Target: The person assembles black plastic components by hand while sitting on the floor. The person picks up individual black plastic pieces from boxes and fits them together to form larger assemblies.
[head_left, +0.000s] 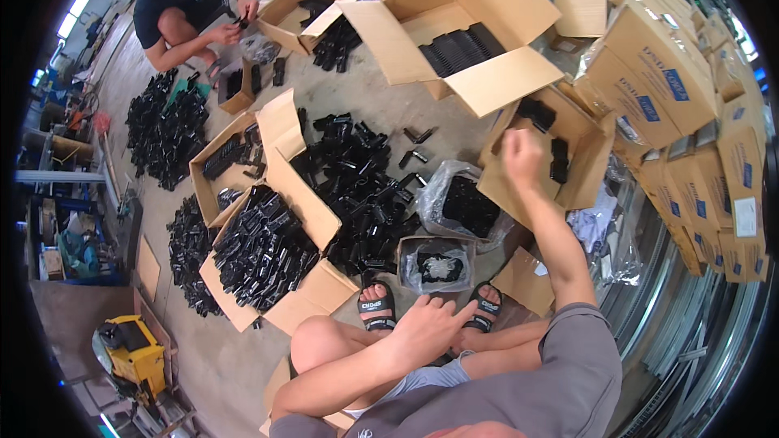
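Observation:
My right hand (522,156) is over the cardboard box (591,164) at the right, its fingers curled closed and slightly blurred. Whatever it may hold is hidden. Black parts (560,161) lie in that box in small stacks. My left hand (434,326) hovers above my lap, near my feet, its fingers loosely apart and nothing seen in them. Just beyond it is a small box (401,264) lined with a clear bag, with small dark and pale pieces inside. A larger clear bag (434,186) of small black pieces stands behind that.
Loose black parts are heaped in a pile (349,162) ahead and another (166,126) farther left. An open box (223,264) brims with them. A big open box (507,4) holds neat rows. A co-worker (182,0) crouches at far left. Stacked cartons (649,73) line the right.

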The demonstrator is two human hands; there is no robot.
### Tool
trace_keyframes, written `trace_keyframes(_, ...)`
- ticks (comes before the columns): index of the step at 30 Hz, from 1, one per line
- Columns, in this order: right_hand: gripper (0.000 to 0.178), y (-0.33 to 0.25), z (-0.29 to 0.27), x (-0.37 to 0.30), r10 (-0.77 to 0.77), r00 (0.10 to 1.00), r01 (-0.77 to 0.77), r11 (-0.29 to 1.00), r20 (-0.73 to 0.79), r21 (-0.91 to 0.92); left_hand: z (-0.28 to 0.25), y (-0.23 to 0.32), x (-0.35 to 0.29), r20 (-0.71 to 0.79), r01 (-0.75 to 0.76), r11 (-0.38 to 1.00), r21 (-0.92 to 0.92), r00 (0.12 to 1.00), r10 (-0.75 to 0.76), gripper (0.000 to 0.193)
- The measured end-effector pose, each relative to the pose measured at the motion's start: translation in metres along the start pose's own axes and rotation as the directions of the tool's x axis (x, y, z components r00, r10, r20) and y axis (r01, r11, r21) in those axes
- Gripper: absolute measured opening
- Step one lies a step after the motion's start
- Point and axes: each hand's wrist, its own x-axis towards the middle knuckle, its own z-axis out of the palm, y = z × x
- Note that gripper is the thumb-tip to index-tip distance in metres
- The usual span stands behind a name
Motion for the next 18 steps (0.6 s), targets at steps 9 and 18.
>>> trace_keyframes(9, 0.058, -0.051, 0.189, -0.048, -0.098, 0.762, 0.328, 0.911, 0.641, -0.251, 0.001, -0.009, 0.019, -0.030, 0.013, 0.999, 0.034, 0.999, -0.012, 0.070)
trace_keyframes(18, 0.044, -0.056, 0.199, -0.050, 0.118, 0.512, 0.362, 0.869, 0.851, -0.338, -0.012, -0.014, 0.005, 0.001, 0.050, 0.999, -0.004, 0.999, -0.050, 0.067)
